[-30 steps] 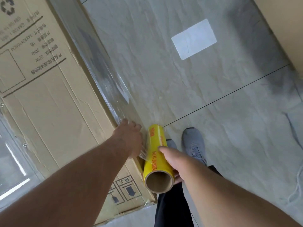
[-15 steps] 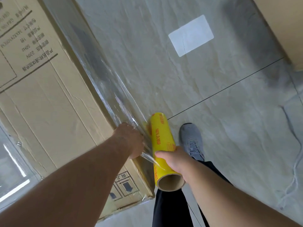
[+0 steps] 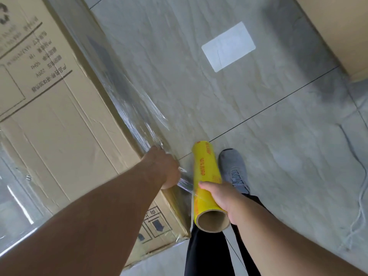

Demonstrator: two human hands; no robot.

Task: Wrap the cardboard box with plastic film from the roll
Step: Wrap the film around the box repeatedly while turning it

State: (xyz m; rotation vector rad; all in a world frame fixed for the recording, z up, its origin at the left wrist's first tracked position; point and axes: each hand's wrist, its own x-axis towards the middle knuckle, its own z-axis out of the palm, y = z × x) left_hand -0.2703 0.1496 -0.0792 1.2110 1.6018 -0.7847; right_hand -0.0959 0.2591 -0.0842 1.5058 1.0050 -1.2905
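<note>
A large cardboard box fills the left of the head view, its top face printed with text. Clear plastic film lies stretched along the box's right side. My left hand sits at the box's right edge with its fingers curled over the film, which bunches into a strand running to the roll. My right hand grips the near end of the yellow film roll, held just right of the box with its open cardboard core facing me.
Grey tiled floor stretches to the right, with a white rectangular sheet lying on it. My grey shoe stands below the roll. Another cardboard surface sits at the top right. A thin white cord lies at the right edge.
The roll has moved right and away from the box, and a bunched strand of film now spans the gap. My left hand's fingers went from flat to curled on the film.
</note>
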